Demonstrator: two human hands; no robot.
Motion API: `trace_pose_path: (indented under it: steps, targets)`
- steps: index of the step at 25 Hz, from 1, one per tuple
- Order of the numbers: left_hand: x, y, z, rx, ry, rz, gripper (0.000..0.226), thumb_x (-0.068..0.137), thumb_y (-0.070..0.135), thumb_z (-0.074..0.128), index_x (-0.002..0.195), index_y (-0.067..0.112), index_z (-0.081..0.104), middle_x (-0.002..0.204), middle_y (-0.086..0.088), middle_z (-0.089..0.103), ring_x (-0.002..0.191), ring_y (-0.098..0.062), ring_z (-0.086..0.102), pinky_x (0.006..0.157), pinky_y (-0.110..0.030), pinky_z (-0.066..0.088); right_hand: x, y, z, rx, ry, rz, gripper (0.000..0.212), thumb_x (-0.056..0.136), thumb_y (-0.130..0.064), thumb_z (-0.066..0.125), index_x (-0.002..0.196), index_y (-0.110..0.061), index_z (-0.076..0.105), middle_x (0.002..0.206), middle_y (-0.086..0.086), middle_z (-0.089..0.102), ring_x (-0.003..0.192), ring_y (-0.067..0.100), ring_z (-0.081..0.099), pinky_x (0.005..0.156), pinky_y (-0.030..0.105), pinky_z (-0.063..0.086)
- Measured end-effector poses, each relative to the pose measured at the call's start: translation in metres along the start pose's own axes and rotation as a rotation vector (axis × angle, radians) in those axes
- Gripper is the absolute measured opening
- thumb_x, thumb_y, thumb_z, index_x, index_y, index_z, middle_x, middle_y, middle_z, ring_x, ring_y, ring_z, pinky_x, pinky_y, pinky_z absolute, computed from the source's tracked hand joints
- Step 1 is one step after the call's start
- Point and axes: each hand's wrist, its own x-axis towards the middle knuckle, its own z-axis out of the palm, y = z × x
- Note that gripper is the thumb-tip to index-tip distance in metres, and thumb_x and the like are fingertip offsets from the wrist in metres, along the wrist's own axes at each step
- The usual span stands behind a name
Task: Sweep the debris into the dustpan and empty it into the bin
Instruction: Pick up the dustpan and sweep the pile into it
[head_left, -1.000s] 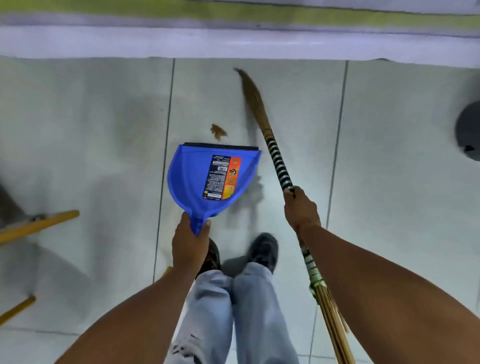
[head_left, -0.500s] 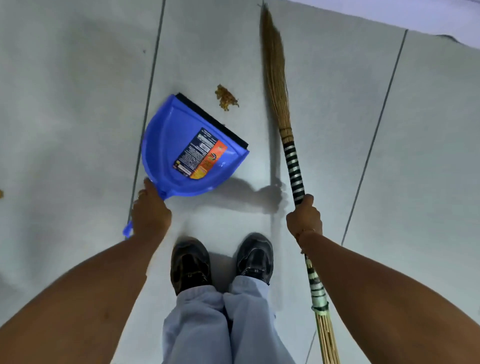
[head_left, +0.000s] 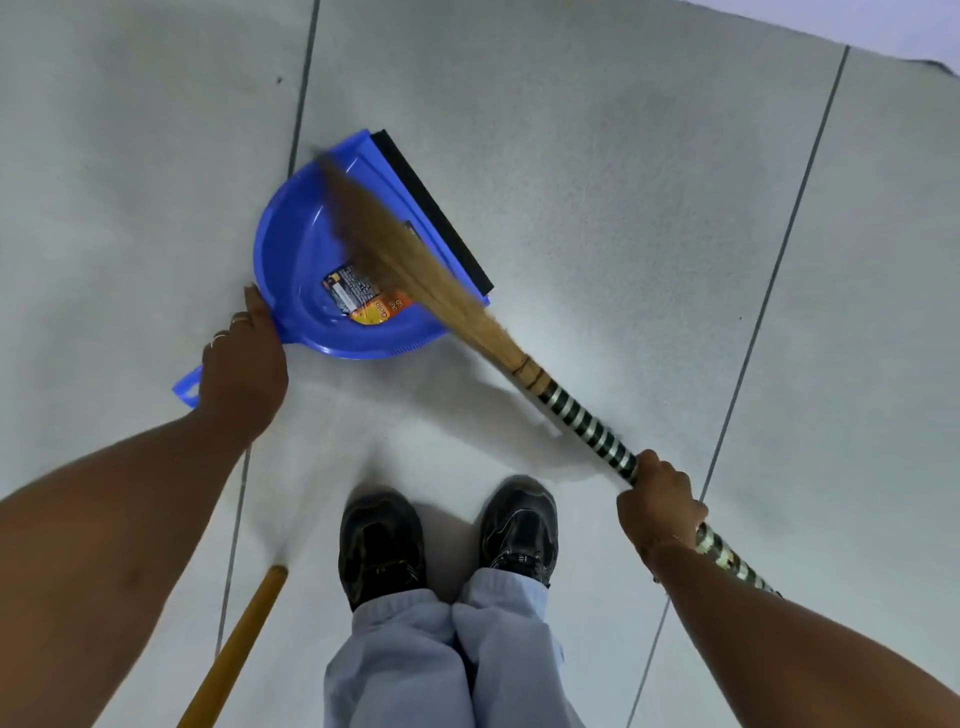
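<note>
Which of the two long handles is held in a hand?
The striped broom handle, gripped by the right hand. The plain yellow stick lies untouched by the left arm.

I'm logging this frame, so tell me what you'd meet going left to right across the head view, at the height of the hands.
Left hand on the dustpan handle → blue dustpan → broom bristles → striped broom handle → right hand gripping that handle.

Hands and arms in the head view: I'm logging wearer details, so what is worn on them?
Both forearms are bare, with no sleeves or gloves in view. The left hand wears thin, light-coloured metal rings on two fingers. The right hand has a thin bracelet or thread at the wrist.
</note>
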Motion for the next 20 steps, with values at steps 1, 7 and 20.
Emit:
trace_pose_path:
  steps: [1, 7, 20]
  targets:
    - [-0.001, 0.0, 0.0, -0.009, 0.006, 0.005, 0.062, 0.081, -0.014, 0.043, 0.138, -0.015, 0.016, 0.099, -0.046, 0.05, 0.079, -0.056, 0.055, 0.072, -0.059, 0.045, -0.005, 0.004, 0.003, 0.006, 0.012, -0.029, 0.031, 0.079, 0.003, 0.046, 0.107, -0.009, 0.052, 0.107, 0.012, 0.061, 0.105, 0.032, 0.05, 0.089, 0.042, 0.037]
    - [-0.006, 0.001, 0.005, -0.072, -0.037, 0.004, 0.067, 0.081, -0.014, 0.044, 0.14, -0.012, 0.012, 0.106, -0.044, 0.049, 0.084, -0.056, 0.053, 0.076, -0.059, 0.043, 0.007, -0.011, -0.003, 0.246, 0.126, 0.169, 0.031, 0.081, 0.002, 0.046, 0.111, -0.006, 0.05, 0.111, 0.015, 0.061, 0.109, 0.035, 0.053, 0.092, 0.047, 0.038]
    - [-0.04, 0.007, -0.035, -0.142, -0.11, -0.106, 0.059, 0.075, -0.015, 0.05, 0.131, -0.012, 0.031, 0.111, -0.04, 0.05, 0.095, -0.055, 0.052, 0.082, -0.058, 0.042, -0.035, 0.001, -0.018, 0.277, 0.018, 0.083, 0.033, 0.079, 0.004, 0.046, 0.11, -0.007, 0.05, 0.108, 0.015, 0.06, 0.108, 0.036, 0.051, 0.091, 0.044, 0.039]
